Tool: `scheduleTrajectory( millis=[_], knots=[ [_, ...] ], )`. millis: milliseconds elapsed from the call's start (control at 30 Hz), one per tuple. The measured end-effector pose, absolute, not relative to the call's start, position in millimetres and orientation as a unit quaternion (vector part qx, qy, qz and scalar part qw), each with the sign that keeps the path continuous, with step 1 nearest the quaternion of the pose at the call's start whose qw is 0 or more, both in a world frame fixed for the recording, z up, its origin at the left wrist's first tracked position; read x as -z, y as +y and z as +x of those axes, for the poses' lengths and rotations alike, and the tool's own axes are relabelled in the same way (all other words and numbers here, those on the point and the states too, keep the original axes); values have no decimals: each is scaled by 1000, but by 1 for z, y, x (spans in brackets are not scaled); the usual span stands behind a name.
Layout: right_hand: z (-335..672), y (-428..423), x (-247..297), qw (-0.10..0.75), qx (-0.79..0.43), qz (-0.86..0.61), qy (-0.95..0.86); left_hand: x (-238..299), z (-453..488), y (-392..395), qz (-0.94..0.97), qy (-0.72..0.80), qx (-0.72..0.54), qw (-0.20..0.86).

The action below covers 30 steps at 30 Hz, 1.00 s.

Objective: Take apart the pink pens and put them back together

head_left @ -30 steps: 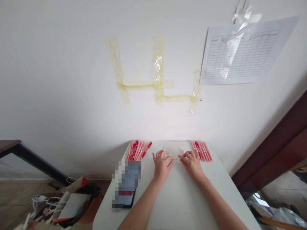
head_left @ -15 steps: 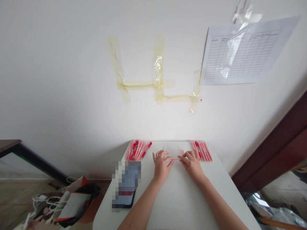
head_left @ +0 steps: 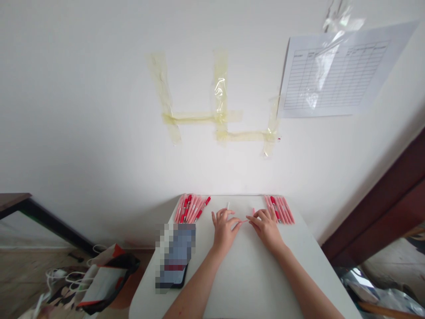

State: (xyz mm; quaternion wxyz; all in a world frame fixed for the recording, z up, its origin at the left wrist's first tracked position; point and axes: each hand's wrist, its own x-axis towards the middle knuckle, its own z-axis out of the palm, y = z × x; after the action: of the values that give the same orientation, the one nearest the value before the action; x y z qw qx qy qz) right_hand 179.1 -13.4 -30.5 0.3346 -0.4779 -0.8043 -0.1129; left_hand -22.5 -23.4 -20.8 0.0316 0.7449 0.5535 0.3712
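Between my two hands is a thin pink pen part [head_left: 243,221], small in the view. My left hand [head_left: 225,230] pinches its left end with thumb and forefinger. My right hand [head_left: 267,230] has its thumb and forefinger closed at the right end. Behind the left fingers a white stick-like piece [head_left: 228,205] pokes up, partly hidden. A short pink piece [head_left: 253,211] shows just behind my right fingers. Several pink and red pens [head_left: 191,209] lie bunched at the back left, and a row of pink pens with a red one [head_left: 280,210] lies at the back right.
A blurred-out phone [head_left: 175,257] lies on the left of the white table [head_left: 252,283]. The wall [head_left: 99,110] rises behind, bearing yellowed tape and a printed sheet [head_left: 335,75]. Bags [head_left: 106,279] and cables sit on the floor at left; a dark red wooden panel [head_left: 381,204] stands right.
Both hands hold almost the same place and pinch around the thin pink part. The whole view has shifted very slightly; the pens and phone lie as before.
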Motion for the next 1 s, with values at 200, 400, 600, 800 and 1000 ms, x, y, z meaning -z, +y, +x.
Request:
scheduleTrajectory(
  millis=[200, 400, 600, 800, 1000],
  knots=[
    [178, -14, 28, 338, 111, -472, -806, 20, -23, -24, 746, 552, -371, 24],
    [178, -14, 29, 335, 123, -475, -805, 20, -23, -24, 748, 554, -365, 24],
    [176, -14, 31, 324, 126, -477, -807, 22, -23, -23, 747, 554, -365, 27],
    [177, -11, 34, 317, 133, -472, -812, 23, -22, -22, 747, 553, -369, 22],
    [177, -12, 33, 324, 122, -472, -811, 23, -23, -22, 749, 551, -368, 25]
  ],
)
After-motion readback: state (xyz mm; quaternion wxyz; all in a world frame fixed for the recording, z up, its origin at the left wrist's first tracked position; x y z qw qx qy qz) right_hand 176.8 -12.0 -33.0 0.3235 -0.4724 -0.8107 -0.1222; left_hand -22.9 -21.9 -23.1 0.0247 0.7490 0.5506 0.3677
